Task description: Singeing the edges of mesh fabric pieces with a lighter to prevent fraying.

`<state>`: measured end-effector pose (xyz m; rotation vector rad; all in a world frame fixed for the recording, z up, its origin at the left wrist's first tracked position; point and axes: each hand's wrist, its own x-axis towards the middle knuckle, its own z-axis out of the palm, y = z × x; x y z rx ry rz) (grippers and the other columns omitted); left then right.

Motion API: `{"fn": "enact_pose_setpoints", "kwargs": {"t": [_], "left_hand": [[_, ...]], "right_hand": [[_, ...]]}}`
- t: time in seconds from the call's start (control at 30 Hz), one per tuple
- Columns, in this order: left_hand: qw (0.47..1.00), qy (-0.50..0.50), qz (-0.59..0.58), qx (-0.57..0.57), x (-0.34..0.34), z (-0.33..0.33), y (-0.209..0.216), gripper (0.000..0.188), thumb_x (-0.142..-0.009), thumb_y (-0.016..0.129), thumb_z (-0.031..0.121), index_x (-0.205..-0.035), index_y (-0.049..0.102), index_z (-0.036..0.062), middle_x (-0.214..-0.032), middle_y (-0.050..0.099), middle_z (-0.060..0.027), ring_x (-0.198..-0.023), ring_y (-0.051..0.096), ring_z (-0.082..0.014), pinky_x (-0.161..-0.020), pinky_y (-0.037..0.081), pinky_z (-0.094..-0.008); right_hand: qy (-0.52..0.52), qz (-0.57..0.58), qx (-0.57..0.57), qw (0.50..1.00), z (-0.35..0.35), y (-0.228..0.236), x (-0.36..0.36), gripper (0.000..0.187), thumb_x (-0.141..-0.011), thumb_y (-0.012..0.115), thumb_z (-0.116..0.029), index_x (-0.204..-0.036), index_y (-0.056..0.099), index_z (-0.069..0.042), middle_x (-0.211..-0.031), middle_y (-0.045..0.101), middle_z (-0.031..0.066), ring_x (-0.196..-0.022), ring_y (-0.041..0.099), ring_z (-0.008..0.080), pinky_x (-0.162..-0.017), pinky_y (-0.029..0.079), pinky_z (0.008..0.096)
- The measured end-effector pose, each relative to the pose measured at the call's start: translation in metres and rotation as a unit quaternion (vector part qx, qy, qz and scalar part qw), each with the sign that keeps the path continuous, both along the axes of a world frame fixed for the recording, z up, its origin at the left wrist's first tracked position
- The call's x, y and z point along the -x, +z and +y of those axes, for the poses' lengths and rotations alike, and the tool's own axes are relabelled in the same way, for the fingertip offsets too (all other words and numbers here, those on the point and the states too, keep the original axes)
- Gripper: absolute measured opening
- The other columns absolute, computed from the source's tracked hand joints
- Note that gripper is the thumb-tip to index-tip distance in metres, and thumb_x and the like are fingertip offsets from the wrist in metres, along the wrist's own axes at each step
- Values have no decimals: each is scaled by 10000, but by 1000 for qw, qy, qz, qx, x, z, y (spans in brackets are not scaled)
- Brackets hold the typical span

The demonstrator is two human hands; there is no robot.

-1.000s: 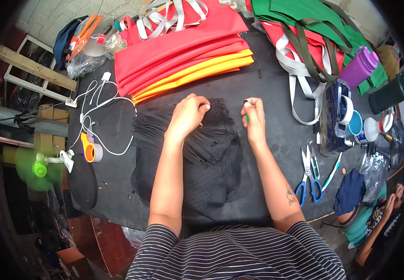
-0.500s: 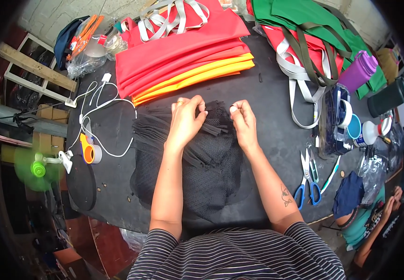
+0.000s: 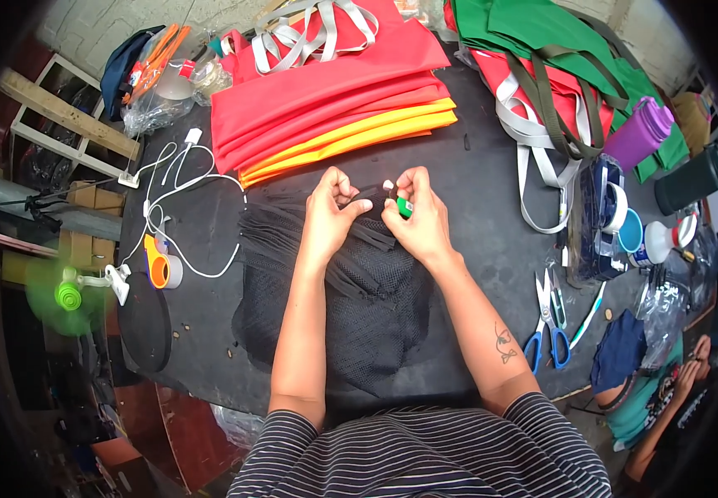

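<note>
A piece of black mesh fabric lies spread on the dark table in front of me, with black strips fanned out along its far edge. My left hand pinches the gathered top edge of the fabric. My right hand grips the same edge right beside it and also holds a small green object, apparently a lighter. Both hands almost touch at the middle of the far edge.
Stacked red, orange and yellow fabric lies beyond my hands, green and red bags at the far right. Blue scissors, tape rolls and bottles sit on the right. White cable, an orange tape dispenser and a green fan are on the left. Another person sits low right.
My two hands have drawn together from apart, bunching the far edge of the black fabric between them. The fabric's top has gathered toward the centre.
</note>
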<state>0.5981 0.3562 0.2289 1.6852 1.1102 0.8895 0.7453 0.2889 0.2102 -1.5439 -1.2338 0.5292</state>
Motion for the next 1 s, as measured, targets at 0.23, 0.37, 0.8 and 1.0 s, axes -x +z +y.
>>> {"fn": "enact_pose_setpoints", "kwargs": {"t": [0.23, 0.37, 0.8, 1.0], "left_hand": [[1000, -25, -11, 1, 4, 2, -1, 424, -698, 717, -141, -795, 378, 96, -783, 541, -14, -770, 532, -75, -735, 469, -234], [999, -29, -16, 4, 5, 3, -1, 414, -699, 733, -106, -799, 370, 66, -775, 567, -42, -769, 564, -84, -714, 498, -256], [999, -35, -26, -4, 5, 2, -3, 390, -732, 725, -78, -805, 370, 65, -733, 555, -27, -717, 543, -71, -677, 491, -257], [998, -64, 5, -19, 6, 0, 2, 331, -725, 735, -72, -857, 458, 49, -751, 566, -15, -734, 539, -73, -714, 477, -238]], "right_hand": [[32, -25, 21, 999, 1, 8, 0, 404, -767, 674, -169, -1054, 411, -60, -826, 580, 123, -768, 639, 296, -698, 518, 409], [40, -35, 20, 998, 1, 7, 0, 415, -765, 676, -171, -1059, 406, -58, -822, 582, 125, -764, 640, 303, -696, 518, 413], [20, -44, -53, 997, 4, 4, 9, 209, -774, 718, -163, -844, 606, -1, -765, 622, 122, -694, 640, 286, -631, 503, 375], [23, 0, -128, 992, 2, -2, 14, 177, -797, 714, -110, -760, 612, 29, -685, 563, 128, -584, 568, 235, -563, 448, 322]]}}
